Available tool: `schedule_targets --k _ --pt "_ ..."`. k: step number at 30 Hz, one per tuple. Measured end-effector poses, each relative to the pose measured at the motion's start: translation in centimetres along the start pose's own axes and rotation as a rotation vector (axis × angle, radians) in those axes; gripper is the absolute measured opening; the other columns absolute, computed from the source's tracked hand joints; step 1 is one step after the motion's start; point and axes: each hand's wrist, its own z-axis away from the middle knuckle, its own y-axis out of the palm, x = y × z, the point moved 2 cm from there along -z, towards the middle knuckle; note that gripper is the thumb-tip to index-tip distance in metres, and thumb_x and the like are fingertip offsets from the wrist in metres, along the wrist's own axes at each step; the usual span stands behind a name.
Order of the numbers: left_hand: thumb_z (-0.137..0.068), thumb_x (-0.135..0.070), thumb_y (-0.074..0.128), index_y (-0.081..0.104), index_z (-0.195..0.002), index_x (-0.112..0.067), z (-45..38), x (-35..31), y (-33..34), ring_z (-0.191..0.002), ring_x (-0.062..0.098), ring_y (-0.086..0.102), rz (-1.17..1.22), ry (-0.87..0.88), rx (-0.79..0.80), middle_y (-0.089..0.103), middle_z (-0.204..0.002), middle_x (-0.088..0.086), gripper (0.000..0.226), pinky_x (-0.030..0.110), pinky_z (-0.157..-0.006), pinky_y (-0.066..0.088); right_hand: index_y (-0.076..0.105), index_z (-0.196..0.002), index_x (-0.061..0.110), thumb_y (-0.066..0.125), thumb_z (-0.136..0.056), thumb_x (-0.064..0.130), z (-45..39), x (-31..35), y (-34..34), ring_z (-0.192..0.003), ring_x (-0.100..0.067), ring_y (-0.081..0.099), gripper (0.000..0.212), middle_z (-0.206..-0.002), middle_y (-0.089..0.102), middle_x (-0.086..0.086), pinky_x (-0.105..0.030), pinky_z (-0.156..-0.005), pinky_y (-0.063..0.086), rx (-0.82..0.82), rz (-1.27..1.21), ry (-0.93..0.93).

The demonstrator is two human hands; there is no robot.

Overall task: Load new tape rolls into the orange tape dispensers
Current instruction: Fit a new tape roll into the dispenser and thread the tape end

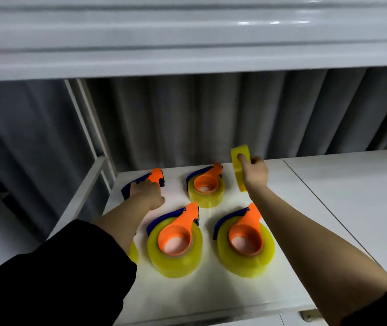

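My left hand (147, 191) closes over the empty orange dispenser (151, 178) at the bench's (211, 292) far left; three loaded dispensers (206, 184) lie between; my right hand (256, 170) pinches a fresh tape roll (238, 161) on edge, fingers (241, 157) clamped; next, I judge, roll meets hub squarely.

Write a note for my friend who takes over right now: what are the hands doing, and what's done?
Left hand: resting on the empty dispenser at the far left; whether it is closed on it is hidden.
Right hand: grip on a loose yellow tape roll, held upright over the white table.
Done: three loaded dispensers.
Left: fit this roll.
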Motion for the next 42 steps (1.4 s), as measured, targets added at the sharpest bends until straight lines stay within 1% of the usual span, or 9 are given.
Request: schedule_targets --k 5,10,18,24,27,29,33,38,42 --pt "-0.093 -0.03 0.05 0.029 -0.138 -0.016 -0.8 0.4 1.3 -0.105 0.025 0.055 0.138 0.008 -0.027 0.055 -0.107 0.004 0.052 0.03 -0.079 0.037 0.06 -0.114 0.006 0.059 -0.087 0.044 0.6 -0.1 -0.2 -0.09 -0.026 0.057 0.047 -0.095 0.059 -0.007 -0.036 -0.077 0.045 -0.033 0.04 -0.022" --pt "-0.085 -0.018 0.061 0.034 -0.123 -0.025 -1.5 -0.2 2.9 -0.077 0.022 0.05 0.467 -0.046 -0.115 0.05 -0.09 0.005 0.046 0.03 -0.061 0.039 0.059 -0.117 0.008 0.059 -0.088 0.043 0.8 -0.2 -0.4 -0.1 -0.029 0.059 0.046 -0.107 0.063 -0.011 -0.04 -0.086 0.047 -0.014 0.038 -0.036" --pt "-0.084 -0.004 0.051 0.044 -0.107 -0.022 -2.7 0.3 2.0 -0.065 0.023 0.06 0.756 -0.129 -0.321 0.057 -0.074 0.007 0.03 0.028 -0.05 0.04 0.051 -0.128 0.007 0.052 -0.093 0.049 1.1 2.0 0.1 -0.099 -0.022 0.053 0.055 -0.108 0.055 -0.005 -0.035 -0.085 0.045 0.089 -0.049 -0.039" --pt "-0.094 -0.013 0.044 0.042 -0.116 -0.021 -1.9 0.0 -2.4 -0.072 0.02 0.065 1.314 -0.048 -0.305 0.063 -0.09 0.009 0.024 0.029 -0.06 0.051 0.049 -0.112 0.014 0.053 -0.094 0.04 2.3 4.7 1.4 -0.092 -0.022 0.051 0.031 -0.101 0.052 -0.005 -0.033 -0.079 0.04 0.203 -0.248 0.04" --pt "-0.091 -0.021 0.044 0.047 -0.111 -0.013 -0.4 -1.0 -4.9 -0.086 0.029 0.065 1.591 -0.058 -0.33 0.064 -0.1 0.014 0.021 0.038 -0.072 0.056 0.049 -0.126 0.011 0.056 -0.092 0.039 3.4 5.5 1.9 -0.104 -0.027 0.053 0.044 -0.113 0.054 -0.008 -0.038 -0.09 0.044 0.287 -0.335 0.095" --pt "-0.095 -0.022 0.044 0.053 -0.115 -0.011 1.2 -1.8 -6.3 -0.079 0.021 0.065 1.676 -0.035 -0.338 0.064 -0.101 0.012 0.024 0.028 -0.063 0.057 0.05 -0.129 0.009 0.059 -0.09 0.043 4.0 5.8 2.3 -0.11 -0.029 0.055 0.052 -0.119 0.057 -0.009 -0.041 -0.097 0.046 0.313 -0.35 0.088" --pt "-0.1 -0.011 0.038 0.055 -0.121 -0.003 4.4 -3.1 -7.7 -0.07 0.012 0.061 1.773 0.045 -0.385 0.063 -0.1 0.01 0.028 0.014 -0.05 0.049 0.057 -0.113 0.012 0.061 -0.086 0.053 5.0 5.4 2.4 -0.107 -0.033 0.06 0.049 -0.115 0.062 -0.017 -0.047 -0.098 0.048 0.328 -0.347 0.074" --pt "-0.1 -0.016 0.042 0.052 -0.122 -0.008 6.9 -4.2 -7.1 -0.084 0.023 0.064 1.724 0.069 -0.407 0.065 -0.104 0.011 0.025 0.023 -0.071 0.053 0.058 -0.096 0.018 0.057 -0.089 0.05 6.4 5.2 1.3 -0.081 -0.019 0.065 0.032 -0.092 0.065 -0.006 -0.038 -0.083 0.054 0.356 -0.38 0.008" --pt "-0.099 -0.017 0.045 0.05 -0.125 -0.012 8.2 -5.7 -6.8 -0.102 0.024 0.058 1.599 0.153 -0.412 0.06 -0.11 0.006 0.027 0.031 -0.086 0.047 0.058 -0.12 0.014 0.057 -0.087 0.054 7.5 4.9 1.0 -0.092 -0.022 0.069 0.052 -0.108 0.069 -0.009 -0.032 -0.075 0.056 0.45 -0.533 0.104"
